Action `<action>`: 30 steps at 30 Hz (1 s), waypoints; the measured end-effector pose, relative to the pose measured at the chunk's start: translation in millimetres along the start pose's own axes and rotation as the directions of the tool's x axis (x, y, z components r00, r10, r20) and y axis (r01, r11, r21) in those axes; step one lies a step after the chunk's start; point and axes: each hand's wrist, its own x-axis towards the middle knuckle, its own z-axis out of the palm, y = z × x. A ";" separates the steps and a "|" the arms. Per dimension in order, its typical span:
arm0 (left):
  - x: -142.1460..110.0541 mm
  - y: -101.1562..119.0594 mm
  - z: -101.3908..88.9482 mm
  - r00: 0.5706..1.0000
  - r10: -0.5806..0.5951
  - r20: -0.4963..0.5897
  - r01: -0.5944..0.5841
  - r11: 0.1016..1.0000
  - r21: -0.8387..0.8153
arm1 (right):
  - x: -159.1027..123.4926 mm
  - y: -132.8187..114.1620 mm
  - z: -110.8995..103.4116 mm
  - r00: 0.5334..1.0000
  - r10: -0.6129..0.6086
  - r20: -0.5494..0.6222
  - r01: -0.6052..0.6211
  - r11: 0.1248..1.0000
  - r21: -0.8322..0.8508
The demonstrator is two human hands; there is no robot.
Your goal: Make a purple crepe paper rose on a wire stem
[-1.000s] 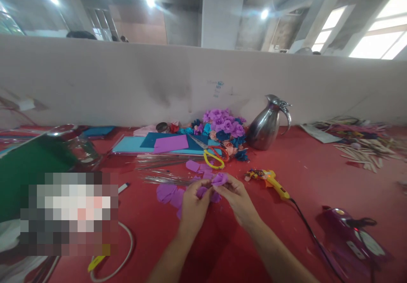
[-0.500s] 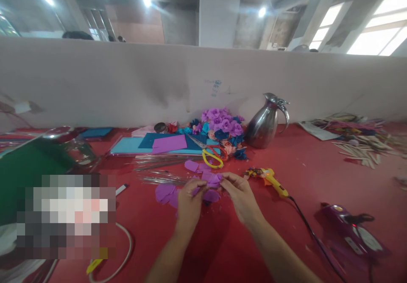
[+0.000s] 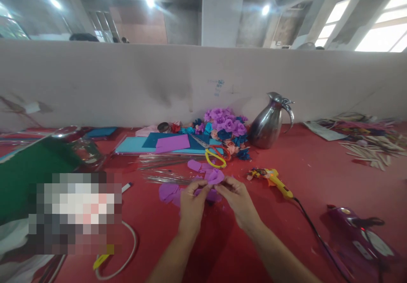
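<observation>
Between my two hands is a curved purple paper petal (image 3: pixel 215 176), pinched at its lower edge from both sides. My left hand (image 3: pixel 194 198) is closed, thumb and fingertips on the petal's left side. My right hand (image 3: pixel 233 196) grips the right side the same way. Flat purple petals (image 3: pixel 169 192) lie on the red table (image 3: pixel 219 245) to the left of and beneath my fingers. Just beyond my hands rest scissors (image 3: pixel 216 158) with one yellow and one orange handle. A yellow glue gun (image 3: pixel 275 183) lies to the right of my right hand.
Thin wires (image 3: pixel 165 176) lie left of the petals, below blue and purple paper sheets (image 3: pixel 173 143). Finished paper flowers (image 3: pixel 227 124) are heaped by the wall beside a steel jug (image 3: pixel 269 121). A purple device (image 3: pixel 359 232) with a cord sits at right.
The purple petal has turned and opened wider between my fingers, its curved edge now facing up. My hands stay close together around it. The whole view has shifted slightly.
</observation>
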 end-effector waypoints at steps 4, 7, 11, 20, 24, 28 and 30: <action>-0.5 0.0 -0.5 0.999 0.050 -0.013 -0.049 0.995 0.084 | -0.8 3.5 0.6 0.999 -0.053 0.005 0.053 0.998 -0.034; -2.1 1.2 0.2 0.992 0.119 -0.037 -0.112 0.982 0.151 | -0.8 5.7 0.1 0.997 -0.073 0.011 0.073 0.997 -0.030; -3.9 2.2 2.4 0.978 0.206 -0.011 -0.200 0.960 0.195 | -1.0 8.3 -0.5 0.994 -0.108 -0.032 0.106 0.992 -0.067; -3.8 4.8 2.0 0.948 0.319 0.003 -0.307 0.908 0.284 | -2.3 8.3 -2.1 0.984 -0.166 -0.061 0.155 0.977 -0.145; -0.8 1.7 -0.3 0.952 0.297 -0.067 -0.275 0.933 0.232 | -4.1 -0.5 -3.1 0.987 -0.124 -0.099 0.130 0.990 0.053; 1.1 -0.3 -0.9 0.959 0.267 -0.094 -0.245 0.950 0.195 | -3.4 -5.7 -5.2 0.996 -0.009 -0.091 0.021 0.991 0.133; 1.0 -0.4 -0.2 0.962 0.263 -0.077 -0.245 0.951 0.189 | -2.6 -6.2 -5.3 0.996 0.029 -0.079 -0.020 0.993 0.117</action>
